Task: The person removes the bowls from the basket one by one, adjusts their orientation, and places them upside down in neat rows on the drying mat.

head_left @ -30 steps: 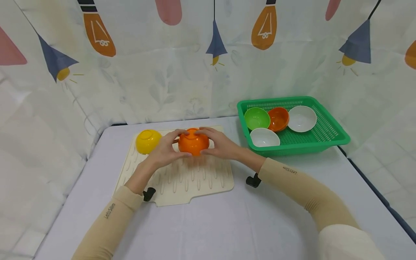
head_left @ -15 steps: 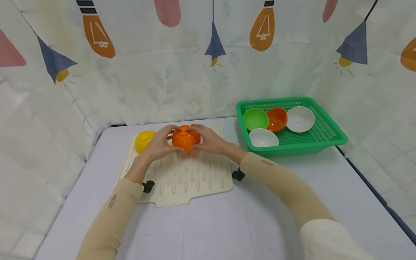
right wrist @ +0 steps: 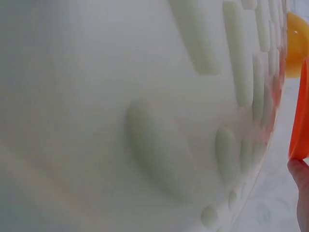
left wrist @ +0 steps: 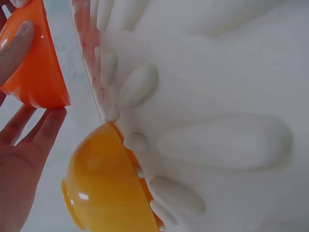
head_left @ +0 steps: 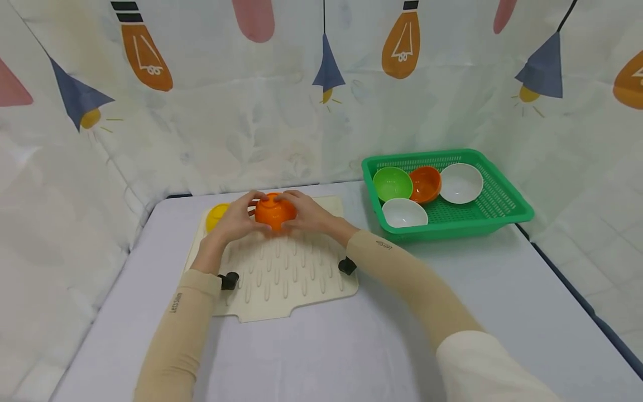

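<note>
An orange bowl [head_left: 273,212], turned upside down, is gripped from both sides over the back of a cream ribbed drying mat [head_left: 281,279]. My left hand [head_left: 238,219] holds its left side and my right hand [head_left: 308,213] its right, fingers over the base and thumbs low near the rim. In the left wrist view a gap shows between the orange bowl's rim and the mat. A yellow bowl [left wrist: 108,181] rests upside down on the mat, to the left of the orange one and partly hidden behind my left hand in the head view.
A green basket [head_left: 482,220] stands at the back right, holding a green bowl [head_left: 393,184], a darker orange bowl [head_left: 426,185] and two white bowls, one at right [head_left: 461,183] and one in front [head_left: 404,213]. A patterned curtain [head_left: 241,111] hangs behind the table.
Both hands have carried the orange bowl leftward, closer to the yellow bowl. More of the yellow bowl is now covered by my left hand. The basket and its bowls stay put.
</note>
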Motion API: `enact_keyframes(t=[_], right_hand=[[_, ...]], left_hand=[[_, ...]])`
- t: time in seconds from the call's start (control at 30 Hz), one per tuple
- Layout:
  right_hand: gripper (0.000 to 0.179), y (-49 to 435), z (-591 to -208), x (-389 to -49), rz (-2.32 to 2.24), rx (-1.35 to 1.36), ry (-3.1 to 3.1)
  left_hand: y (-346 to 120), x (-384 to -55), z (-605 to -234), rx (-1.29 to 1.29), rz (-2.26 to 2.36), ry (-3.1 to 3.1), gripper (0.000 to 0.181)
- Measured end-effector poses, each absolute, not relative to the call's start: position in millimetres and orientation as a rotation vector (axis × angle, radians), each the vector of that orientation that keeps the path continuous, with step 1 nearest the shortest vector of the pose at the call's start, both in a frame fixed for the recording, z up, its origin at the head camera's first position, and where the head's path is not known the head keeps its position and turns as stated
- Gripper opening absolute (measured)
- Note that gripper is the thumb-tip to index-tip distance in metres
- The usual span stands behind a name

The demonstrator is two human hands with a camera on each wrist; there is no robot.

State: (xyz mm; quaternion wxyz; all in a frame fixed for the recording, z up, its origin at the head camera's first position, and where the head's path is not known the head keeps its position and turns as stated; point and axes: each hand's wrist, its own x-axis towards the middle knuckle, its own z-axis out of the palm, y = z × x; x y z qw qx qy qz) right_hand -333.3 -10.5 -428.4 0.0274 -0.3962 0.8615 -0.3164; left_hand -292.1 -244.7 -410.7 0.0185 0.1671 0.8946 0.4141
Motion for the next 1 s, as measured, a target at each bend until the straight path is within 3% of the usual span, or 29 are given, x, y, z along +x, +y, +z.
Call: enact_keyframes(t=[0.5,1.0], right_hand=[[0.063,-27.8,-433.4,-339.1,-0.918,-1.072,2.661],[0.048,-20.6,-423.1,-328.8,-0.939,-1.203,2.718]], left_hand=[[-248.3,-301.7,-416.2,0.452,1.130,2.761,0.071],[-240.2,-293.8,-407.4,0.538,0.847,2.868,0.072]])
